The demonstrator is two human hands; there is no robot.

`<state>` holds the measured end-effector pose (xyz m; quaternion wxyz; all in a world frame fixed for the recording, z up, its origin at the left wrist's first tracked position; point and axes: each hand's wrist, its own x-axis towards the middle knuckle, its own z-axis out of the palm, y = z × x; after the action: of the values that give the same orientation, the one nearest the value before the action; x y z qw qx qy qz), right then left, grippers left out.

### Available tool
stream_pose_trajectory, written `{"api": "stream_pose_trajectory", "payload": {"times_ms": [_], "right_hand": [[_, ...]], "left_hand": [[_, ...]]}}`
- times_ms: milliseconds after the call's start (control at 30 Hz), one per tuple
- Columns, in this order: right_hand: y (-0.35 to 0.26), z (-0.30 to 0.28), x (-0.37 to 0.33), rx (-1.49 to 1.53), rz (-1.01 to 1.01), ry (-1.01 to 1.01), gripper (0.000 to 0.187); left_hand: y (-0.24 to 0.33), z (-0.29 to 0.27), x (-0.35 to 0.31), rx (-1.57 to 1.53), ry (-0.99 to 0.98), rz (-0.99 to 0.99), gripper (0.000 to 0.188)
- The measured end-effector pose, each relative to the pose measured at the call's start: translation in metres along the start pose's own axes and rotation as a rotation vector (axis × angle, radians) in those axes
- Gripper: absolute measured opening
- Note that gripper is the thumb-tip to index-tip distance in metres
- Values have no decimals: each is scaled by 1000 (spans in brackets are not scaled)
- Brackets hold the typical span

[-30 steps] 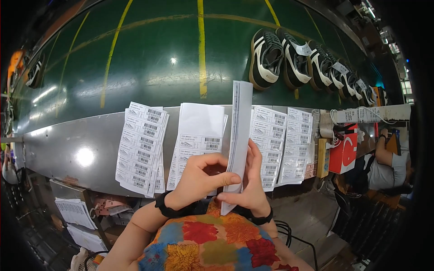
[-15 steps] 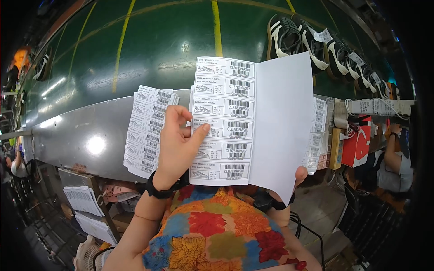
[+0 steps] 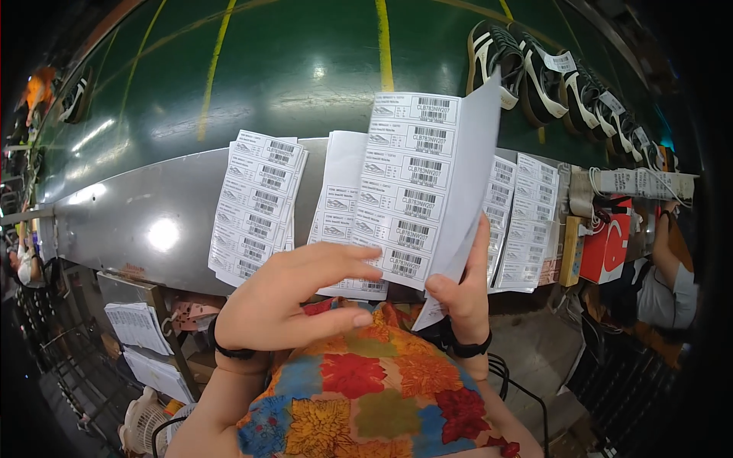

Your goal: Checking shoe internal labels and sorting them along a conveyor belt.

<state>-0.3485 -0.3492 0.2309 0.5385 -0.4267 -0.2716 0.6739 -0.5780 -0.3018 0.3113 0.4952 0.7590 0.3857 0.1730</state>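
A few sheets of printed shoe labels (image 3: 412, 187), with barcodes and small shoe drawings, are held up in front of me. My right hand (image 3: 464, 294) pinches them at the lower right corner, thumb in front; the rightmost sheet bends upward and shows its blank side. My left hand (image 3: 298, 294) is open, fingers stretched toward the sheets' lower left edge, thumb apart. Whether its fingertips touch the paper I cannot tell. Behind the held sheets, more label sheets (image 3: 336, 217) lie on the metal ledge. A stack of label sheets (image 3: 256, 202) lies to their left.
Two further label piles (image 3: 529, 221) lie to the right on the metal ledge (image 3: 122, 221). Beyond is a green conveyor belt (image 3: 298, 69) with a row of dark sneakers (image 3: 538, 84) at right. A red box (image 3: 605, 248) and a seated person (image 3: 664, 275) are far right.
The sheet held open to the right has swung up and inward. My left hand has come off the labels and moved down, fingers spreading. The held sheets shifted right, uncovering sheets beneath.
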Motion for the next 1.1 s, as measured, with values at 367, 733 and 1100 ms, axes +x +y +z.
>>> {"api": "stream_pose_trajectory", "payload": {"times_ms": [367, 733, 1100], "right_hand": [[26, 8, 1, -237, 96, -110, 100], [-10, 3, -11, -951, -23, -163, 85], [-7, 2, -16, -744, 15, -139, 72]], "left_hand": [[-13, 55, 9, -743, 32, -540, 14], [-45, 69, 3, -871, 131, -528, 19], [-50, 68, 5, -991, 86, -573, 19]]}}
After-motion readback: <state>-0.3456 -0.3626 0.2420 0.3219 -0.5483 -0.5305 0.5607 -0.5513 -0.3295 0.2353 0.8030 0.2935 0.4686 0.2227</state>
